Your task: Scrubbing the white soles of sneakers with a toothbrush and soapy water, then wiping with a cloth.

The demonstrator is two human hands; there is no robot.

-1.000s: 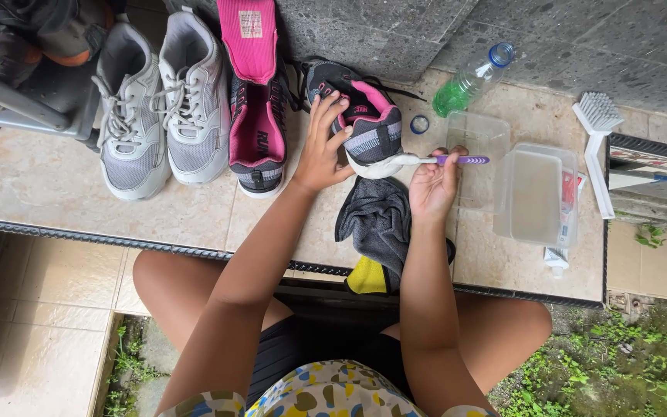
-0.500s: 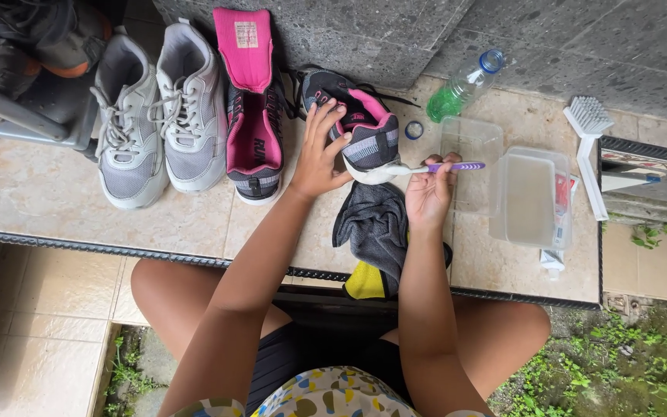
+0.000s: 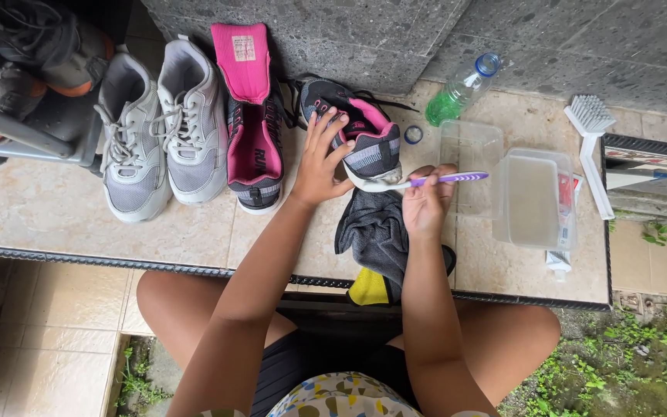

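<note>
A grey and pink sneaker point(image 3: 364, 139) lies on the tiled ledge in front of me. My left hand point(image 3: 319, 162) rests on its left side, fingers spread over the upper. My right hand point(image 3: 424, 202) grips a purple toothbrush point(image 3: 449, 178), whose head touches the white sole edge at the shoe's toe. A dark grey cloth point(image 3: 376, 235) lies under my right hand, with a yellow piece point(image 3: 368, 287) at its near end.
A pair of grey sneakers point(image 3: 160, 135) and a pink and black shoe point(image 3: 252, 116) stand to the left. A green-liquid bottle point(image 3: 457, 91), clear plastic containers point(image 3: 530, 199), a tube point(image 3: 563, 232) and a white scrub brush point(image 3: 592, 147) lie to the right. Stone wall behind.
The hands stay on the shoe and toothbrush; the brush has shifted only slightly along the sole edge.
</note>
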